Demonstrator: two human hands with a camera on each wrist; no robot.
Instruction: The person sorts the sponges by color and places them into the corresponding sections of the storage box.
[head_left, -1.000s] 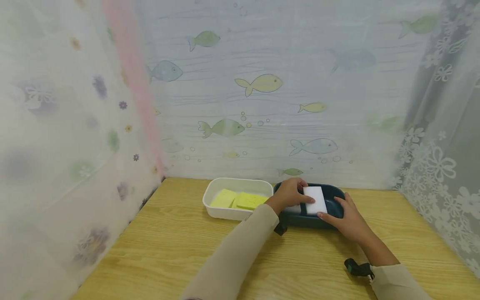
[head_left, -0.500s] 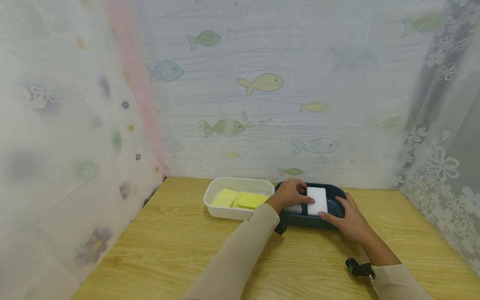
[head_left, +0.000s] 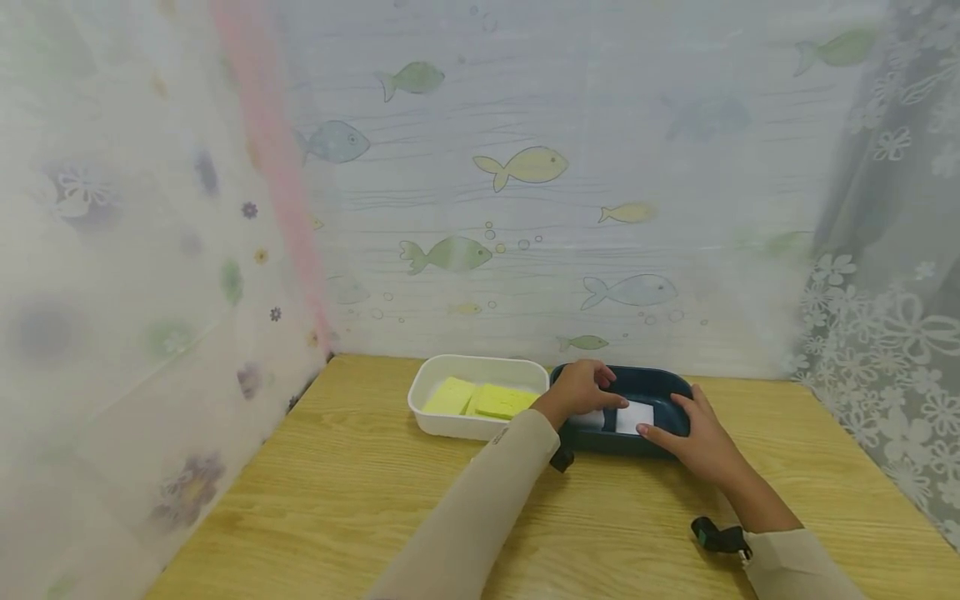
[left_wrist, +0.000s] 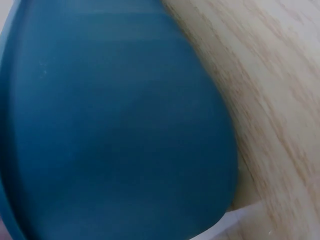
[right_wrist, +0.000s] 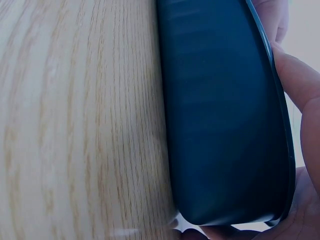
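In the head view, a white sponge [head_left: 634,417] sits low in a dark blue plastic container [head_left: 651,379], against its near side. My left hand [head_left: 582,390] hovers over the left half of that container. Its thumb reaches toward the sponge's upper edge, and its fingers are relaxed with nothing visible between them. Another pale piece [head_left: 588,418] shows partly beneath this hand. My right hand [head_left: 697,437] holds the container's right end, thumb on the near rim and fingers at the right rim. The right wrist view shows the thumb [right_wrist: 295,75] against the container rim.
A white container [head_left: 450,427] with several yellow sponges [head_left: 504,401] stands directly left of the dark blue one. Both rest on a wooden table [head_left: 337,492]. A fish-printed curtain [head_left: 525,275] hangs close behind them.
The white sponge stood higher, near the left thumb and right thumb; it has now dropped down into the dark blue container. Both hands have stayed almost in place.
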